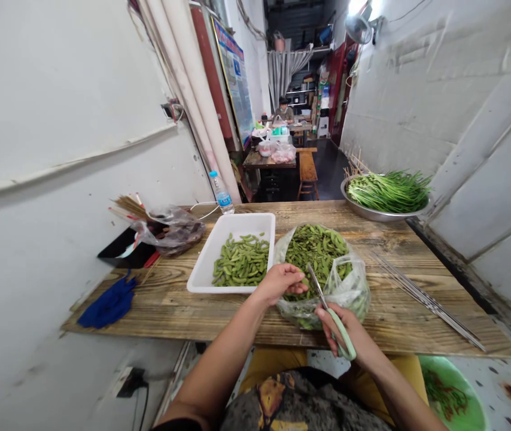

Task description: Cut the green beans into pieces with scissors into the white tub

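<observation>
My right hand (347, 335) grips a pair of scissors (341, 332) by its pale green handles, with the metal blades pointing up and away over the bag. The blades look nearly closed together. My left hand (282, 282) is at the near left side of the bag, its fingers curled and pressed together close to the blade tips; what they pinch is too small to make out. Below both hands sits an open clear plastic bag (356, 287) full of green edamame pods (313, 242). Left of it, a white plastic tray (201, 260) holds more edamame pods (243, 260).
Metal skewers (430, 299) lie on the wooden table (399, 335) at right, with a steel bowl of green stalks (388, 194) behind. At left are a blue cloth (107, 302), a black box (123, 248) and a water bottle (222, 194). A green basin (457, 389) stands below.
</observation>
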`<state>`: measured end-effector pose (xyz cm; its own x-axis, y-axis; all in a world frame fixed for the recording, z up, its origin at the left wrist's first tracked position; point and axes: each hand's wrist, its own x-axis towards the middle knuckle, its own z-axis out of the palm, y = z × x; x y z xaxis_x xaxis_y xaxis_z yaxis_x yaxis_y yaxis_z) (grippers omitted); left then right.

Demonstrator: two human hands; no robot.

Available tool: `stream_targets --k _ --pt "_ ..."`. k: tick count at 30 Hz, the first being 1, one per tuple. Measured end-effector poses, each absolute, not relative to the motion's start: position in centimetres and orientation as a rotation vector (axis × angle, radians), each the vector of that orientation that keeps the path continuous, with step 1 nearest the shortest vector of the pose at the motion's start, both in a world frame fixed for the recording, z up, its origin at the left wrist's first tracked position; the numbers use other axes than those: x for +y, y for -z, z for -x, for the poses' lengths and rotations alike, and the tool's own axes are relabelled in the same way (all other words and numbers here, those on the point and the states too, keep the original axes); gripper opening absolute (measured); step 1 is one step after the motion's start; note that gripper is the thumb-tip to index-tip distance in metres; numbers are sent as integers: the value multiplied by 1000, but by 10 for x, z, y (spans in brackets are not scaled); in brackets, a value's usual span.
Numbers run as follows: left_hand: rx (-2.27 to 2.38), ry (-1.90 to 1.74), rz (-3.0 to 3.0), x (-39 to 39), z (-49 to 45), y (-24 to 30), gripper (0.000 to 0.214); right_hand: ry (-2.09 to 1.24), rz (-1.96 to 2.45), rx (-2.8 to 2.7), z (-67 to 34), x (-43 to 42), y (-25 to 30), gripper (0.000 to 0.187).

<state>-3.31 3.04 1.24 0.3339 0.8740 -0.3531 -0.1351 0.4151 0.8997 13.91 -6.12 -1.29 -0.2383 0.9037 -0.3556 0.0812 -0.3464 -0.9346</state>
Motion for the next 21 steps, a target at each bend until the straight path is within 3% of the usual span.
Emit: stream_targets --k 5,21 --pt "961 -1030 -679 30 30 -12 22 -1734 1199 -1227 -145 -64 15 47" --pt "987 -993 -758 14 16 -3 29 -1725 1331 -1208 -141 -58 9 49"
